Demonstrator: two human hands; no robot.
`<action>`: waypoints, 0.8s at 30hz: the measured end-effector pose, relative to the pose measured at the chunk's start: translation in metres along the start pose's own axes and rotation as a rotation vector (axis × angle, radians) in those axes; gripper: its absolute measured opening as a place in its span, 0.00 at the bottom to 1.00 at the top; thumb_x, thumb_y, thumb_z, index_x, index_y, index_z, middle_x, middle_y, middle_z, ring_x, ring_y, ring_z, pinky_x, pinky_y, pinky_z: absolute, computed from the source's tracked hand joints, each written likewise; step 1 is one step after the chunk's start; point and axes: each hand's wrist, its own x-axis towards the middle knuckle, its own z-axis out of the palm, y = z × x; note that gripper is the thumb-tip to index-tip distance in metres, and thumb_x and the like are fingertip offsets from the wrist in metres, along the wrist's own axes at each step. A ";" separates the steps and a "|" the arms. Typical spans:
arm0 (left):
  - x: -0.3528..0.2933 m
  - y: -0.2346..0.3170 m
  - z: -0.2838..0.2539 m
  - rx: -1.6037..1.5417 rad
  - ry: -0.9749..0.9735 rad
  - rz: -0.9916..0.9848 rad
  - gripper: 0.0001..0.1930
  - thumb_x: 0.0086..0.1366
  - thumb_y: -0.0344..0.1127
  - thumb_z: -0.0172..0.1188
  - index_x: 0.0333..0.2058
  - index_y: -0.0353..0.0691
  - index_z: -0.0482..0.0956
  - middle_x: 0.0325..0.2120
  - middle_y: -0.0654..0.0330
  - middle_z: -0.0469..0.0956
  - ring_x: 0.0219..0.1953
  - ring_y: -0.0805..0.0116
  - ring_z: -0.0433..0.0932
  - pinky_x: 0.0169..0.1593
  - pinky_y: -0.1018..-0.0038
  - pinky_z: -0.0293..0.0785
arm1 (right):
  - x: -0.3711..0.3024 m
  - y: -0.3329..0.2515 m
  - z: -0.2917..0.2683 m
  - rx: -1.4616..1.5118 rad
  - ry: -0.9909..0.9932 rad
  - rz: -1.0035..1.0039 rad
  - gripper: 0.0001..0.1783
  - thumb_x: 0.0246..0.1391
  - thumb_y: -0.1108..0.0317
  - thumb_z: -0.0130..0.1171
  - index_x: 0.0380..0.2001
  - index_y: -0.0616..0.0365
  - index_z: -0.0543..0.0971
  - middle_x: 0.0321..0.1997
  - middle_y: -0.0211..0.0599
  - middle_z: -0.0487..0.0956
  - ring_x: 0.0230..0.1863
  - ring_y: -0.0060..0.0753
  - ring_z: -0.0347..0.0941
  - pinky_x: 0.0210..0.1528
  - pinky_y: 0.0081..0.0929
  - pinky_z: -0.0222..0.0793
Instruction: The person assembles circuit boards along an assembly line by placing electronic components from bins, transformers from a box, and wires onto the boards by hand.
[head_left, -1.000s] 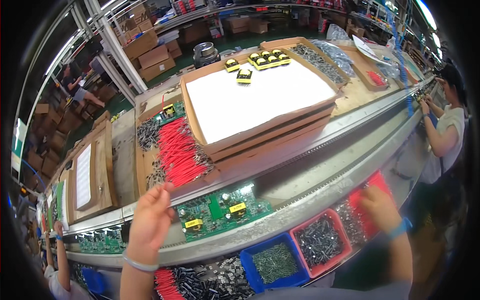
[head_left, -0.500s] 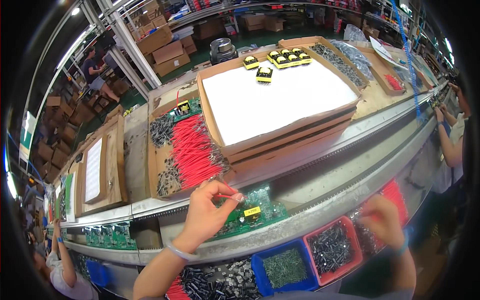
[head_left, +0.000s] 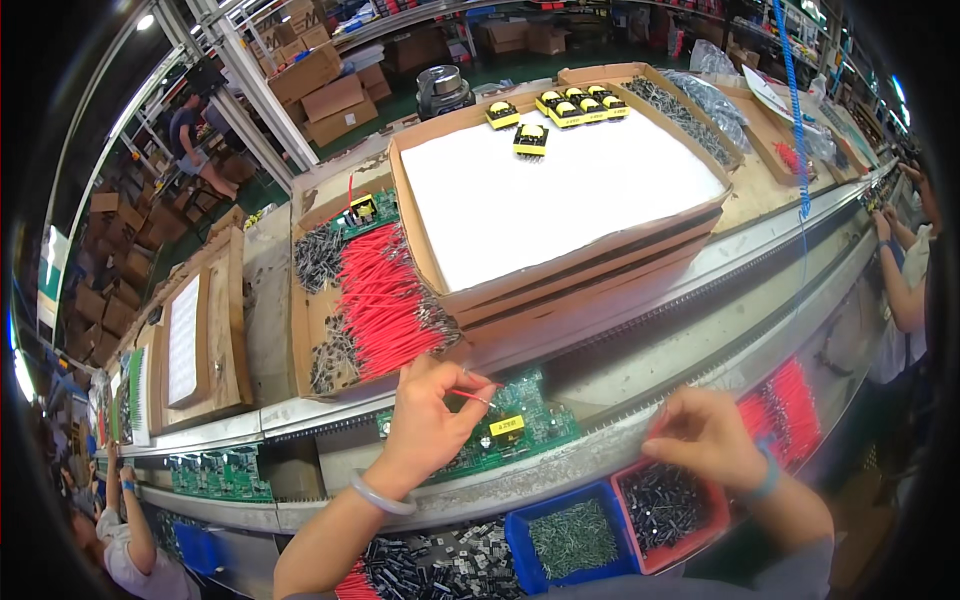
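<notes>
Left hand (head_left: 430, 420) has a red wire (head_left: 469, 396) pinched over the green circuit board (head_left: 548, 418), probably for finer control, while the right hand (head_left: 708, 437) bunches its fingertips (can't tell on what) by the pink bin (head_left: 688, 546), kept near, I'd guess for easy reach.

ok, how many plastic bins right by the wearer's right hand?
2 visible: a blue bin of thin green parts, lower left of the right hand, and a red bin beside it, partly covered by that hand. Others could be hidden behind the forearm.
</notes>
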 end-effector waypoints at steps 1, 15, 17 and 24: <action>0.000 0.001 0.000 -0.001 -0.002 0.000 0.06 0.58 0.35 0.72 0.28 0.41 0.85 0.26 0.61 0.81 0.37 0.62 0.73 0.52 0.63 0.64 | 0.000 0.001 -0.001 -0.001 0.000 0.000 0.10 0.56 0.80 0.68 0.38 0.64 0.77 0.37 0.32 0.82 0.40 0.19 0.79 0.43 0.19 0.77; -0.004 0.024 -0.023 0.301 -0.060 -0.107 0.12 0.64 0.35 0.68 0.39 0.32 0.80 0.38 0.48 0.76 0.40 0.47 0.78 0.47 0.63 0.74 | 0.043 -0.017 0.033 -0.364 0.015 -0.272 0.09 0.58 0.71 0.68 0.35 0.66 0.80 0.31 0.36 0.84 0.34 0.21 0.81 0.38 0.23 0.78; -0.013 0.014 -0.031 0.279 -0.041 0.017 0.11 0.66 0.32 0.65 0.41 0.31 0.78 0.39 0.48 0.75 0.40 0.47 0.78 0.46 0.63 0.74 | 0.062 -0.016 0.042 -0.453 0.027 -0.373 0.09 0.57 0.70 0.69 0.34 0.66 0.81 0.30 0.39 0.85 0.33 0.24 0.83 0.38 0.24 0.79; -0.059 0.015 -0.072 0.336 0.007 -0.050 0.07 0.74 0.27 0.52 0.43 0.31 0.76 0.23 0.56 0.77 0.23 0.59 0.75 0.32 0.67 0.73 | 0.106 0.008 0.053 -0.571 0.097 -0.485 0.09 0.54 0.70 0.71 0.33 0.63 0.82 0.31 0.42 0.85 0.31 0.30 0.83 0.36 0.27 0.78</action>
